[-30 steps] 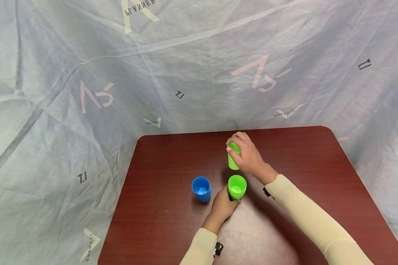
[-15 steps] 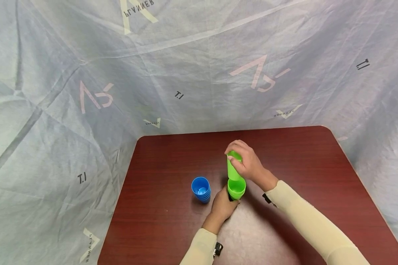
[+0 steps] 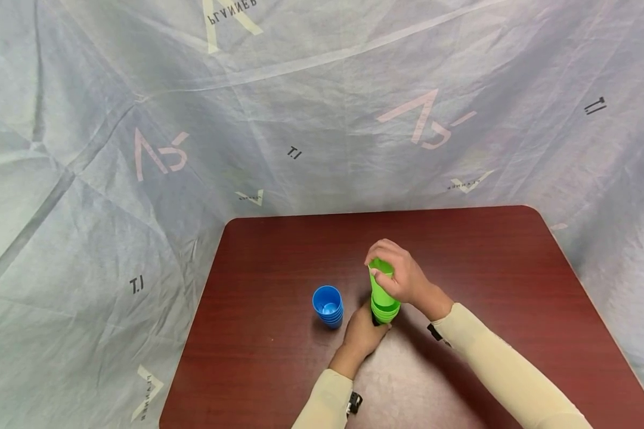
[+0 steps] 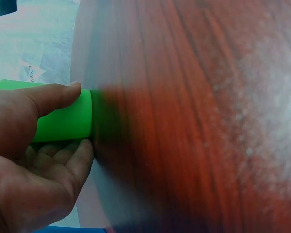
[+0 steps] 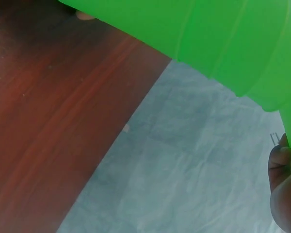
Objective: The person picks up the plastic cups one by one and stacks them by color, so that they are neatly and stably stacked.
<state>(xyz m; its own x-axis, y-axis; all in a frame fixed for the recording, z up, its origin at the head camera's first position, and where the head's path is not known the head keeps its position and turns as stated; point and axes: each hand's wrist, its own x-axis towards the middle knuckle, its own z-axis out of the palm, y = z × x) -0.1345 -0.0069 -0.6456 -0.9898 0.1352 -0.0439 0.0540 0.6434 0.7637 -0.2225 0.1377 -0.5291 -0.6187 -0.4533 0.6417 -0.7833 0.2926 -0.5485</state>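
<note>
My right hand (image 3: 401,275) grips a green cup (image 3: 381,292) near its rim, thumb on the near side and fingers over the far side. The cup's lower end sits inside the top of a stack of green cups (image 3: 386,316). Around the base of that stack curls my left hand (image 3: 362,333). In the left wrist view, thumb and fingers hold the bottom green cup (image 4: 70,119) from two sides, right at the tabletop. The right wrist view shows the stacked rims (image 5: 223,48) close up, with the right hand's fingers (image 5: 281,160) at the edge.
A stack of blue cups (image 3: 328,310) stands upright just left of my left hand. The reddish-brown table (image 3: 268,262) has rounded far corners. Grey printed sheeting (image 3: 333,119) hangs behind it and along both sides.
My right hand has come down toward me with its green cup, from above and behind the green stack to inside its top cup. The left hand keeps its hold.
</note>
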